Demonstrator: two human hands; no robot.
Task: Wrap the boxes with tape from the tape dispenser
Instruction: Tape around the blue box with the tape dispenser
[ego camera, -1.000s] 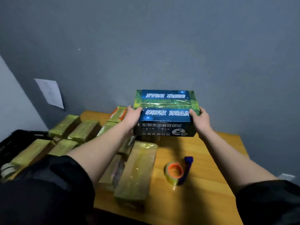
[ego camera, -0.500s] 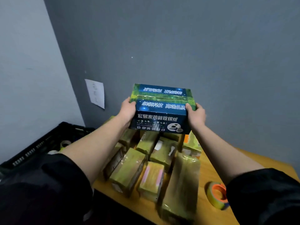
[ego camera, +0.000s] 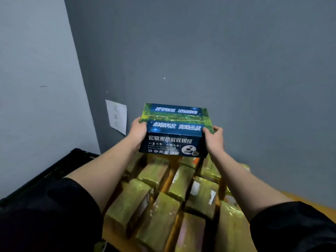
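Blue printed box (ego camera: 174, 130) hanging between both hands — above the taped parcels (ego camera: 163, 197).
Left hand (ego camera: 139, 130) and right hand (ego camera: 213, 140) are gripping its two ends — fingers curling round the edges.

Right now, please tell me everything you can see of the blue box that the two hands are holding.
The blue box is a rectangular carton, cardboard by the look of it, dark blue with white Chinese print and green-yellow patches near its top edges. A glossy seam runs along the top where the flaps meet, apparently taped. It is held level in the air in front of the grey wall, above the yellowish wrapped packages. The left hand grips its left end and the right hand its right end. Nothing else touches it.
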